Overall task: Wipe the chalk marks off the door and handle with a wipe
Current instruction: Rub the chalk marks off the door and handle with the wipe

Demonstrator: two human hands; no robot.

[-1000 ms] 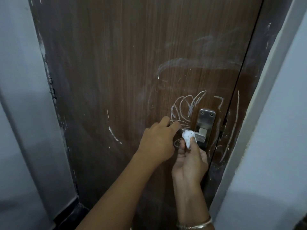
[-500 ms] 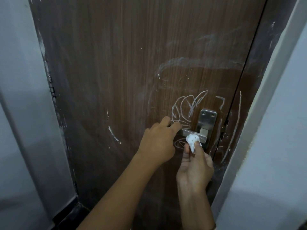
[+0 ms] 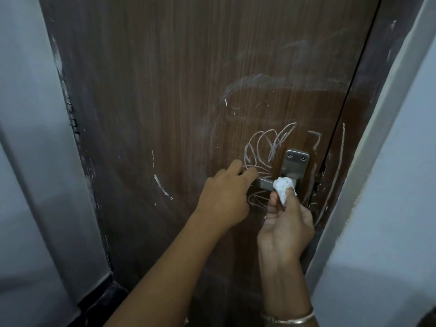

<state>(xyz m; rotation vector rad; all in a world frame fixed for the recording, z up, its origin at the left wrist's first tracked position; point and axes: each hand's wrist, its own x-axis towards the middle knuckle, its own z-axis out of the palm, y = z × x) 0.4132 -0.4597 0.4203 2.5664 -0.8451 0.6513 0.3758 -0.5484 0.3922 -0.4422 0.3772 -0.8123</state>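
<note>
The left hand (image 3: 224, 197) curls round the left end of the handle (image 3: 265, 184). The right hand (image 3: 286, 223) pinches a balled wipe (image 3: 284, 187) against the handle, near the right edge of the door (image 3: 165, 114). Hard pressure could tip the handle, and the small wad may slip or smear the chalk marks (image 3: 266, 147) above.

Indoor doorway: wooden door (image 3: 153, 102), grey walls (image 3: 28, 161)

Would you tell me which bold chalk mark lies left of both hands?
The short curved stroke, alone beside the left hand; the looped scribble and the long line lie near the handle.
</note>
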